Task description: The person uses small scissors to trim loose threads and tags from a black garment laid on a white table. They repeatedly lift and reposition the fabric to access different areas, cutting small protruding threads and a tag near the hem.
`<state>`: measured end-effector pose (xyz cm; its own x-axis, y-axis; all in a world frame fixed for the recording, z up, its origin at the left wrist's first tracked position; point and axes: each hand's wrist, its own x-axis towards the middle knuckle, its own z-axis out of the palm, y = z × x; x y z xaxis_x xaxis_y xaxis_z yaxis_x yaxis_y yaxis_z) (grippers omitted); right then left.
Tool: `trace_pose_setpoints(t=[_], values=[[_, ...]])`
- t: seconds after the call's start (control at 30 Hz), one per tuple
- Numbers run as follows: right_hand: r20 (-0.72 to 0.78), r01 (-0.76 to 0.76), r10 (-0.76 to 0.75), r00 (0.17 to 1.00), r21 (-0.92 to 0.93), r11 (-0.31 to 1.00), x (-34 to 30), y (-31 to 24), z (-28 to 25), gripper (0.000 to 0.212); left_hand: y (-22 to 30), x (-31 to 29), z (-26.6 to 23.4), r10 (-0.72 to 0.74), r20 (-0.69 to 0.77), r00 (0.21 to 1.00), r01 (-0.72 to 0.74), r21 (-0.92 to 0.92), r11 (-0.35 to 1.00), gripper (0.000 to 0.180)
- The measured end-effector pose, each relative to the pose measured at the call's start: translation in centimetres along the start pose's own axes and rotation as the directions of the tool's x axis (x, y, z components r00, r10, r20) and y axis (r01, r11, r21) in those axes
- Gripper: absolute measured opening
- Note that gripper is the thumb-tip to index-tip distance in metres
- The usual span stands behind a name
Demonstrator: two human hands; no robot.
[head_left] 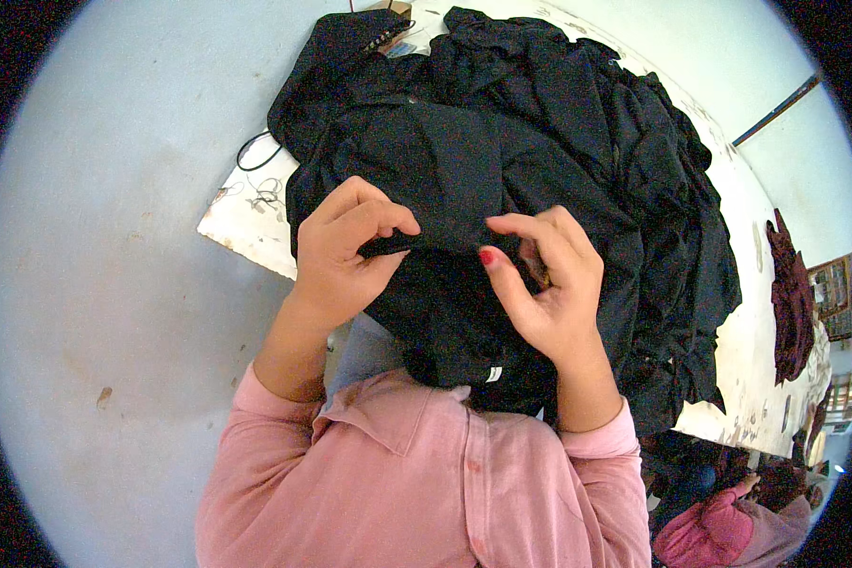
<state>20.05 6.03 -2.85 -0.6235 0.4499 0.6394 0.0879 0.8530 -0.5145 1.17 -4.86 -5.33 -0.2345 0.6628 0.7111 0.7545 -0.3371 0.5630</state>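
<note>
A large black garment (445, 161) lies bunched in front of me, its near part hanging toward my lap with a small white label (493, 374). My left hand (346, 246) is curled, and a dark fold of that cloth shows between its thumb and fingers. Facing it across a short stretch of cloth is my right hand (554, 275). Its thumb, with a red nail, and its forefinger are apart at the edge of the fold. The other right fingers bend inward; a small dark patch in that palm is too unclear to name.
Under the cloth is a pale, stained table (743, 364), its corner showing at left. A dark cord loop (258, 151) hangs beside the pile. Maroon cloth (790, 303) lies at the far right. Another person in pink (715, 530) sits at lower right.
</note>
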Motion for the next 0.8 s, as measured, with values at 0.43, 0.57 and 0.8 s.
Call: trace_pose_setpoints(t=[0.43, 0.57, 0.8], values=[[0.200, -0.436, 0.390, 0.899, 0.492, 0.754, 0.7, 0.2, 2.4, 0.012, 0.2, -1.9, 1.7, -0.211, -0.140, 0.967, 0.198, -0.098, 0.975, 0.028], [0.407, -0.616, 0.534, 0.742, 0.727, 0.302, 0.4, 1.0, 1.9, 0.017, -0.5, -2.3, 2.4, -0.264, -0.107, 0.959, 0.235, -0.225, 0.946, 0.035], [0.421, -0.631, 0.536, 0.732, 0.716, 0.299, 0.0, 1.9, 1.3, 0.015, 1.2, -1.8, 1.9, -0.508, 0.109, 0.855, 0.505, -0.400, 0.765, 0.053]])
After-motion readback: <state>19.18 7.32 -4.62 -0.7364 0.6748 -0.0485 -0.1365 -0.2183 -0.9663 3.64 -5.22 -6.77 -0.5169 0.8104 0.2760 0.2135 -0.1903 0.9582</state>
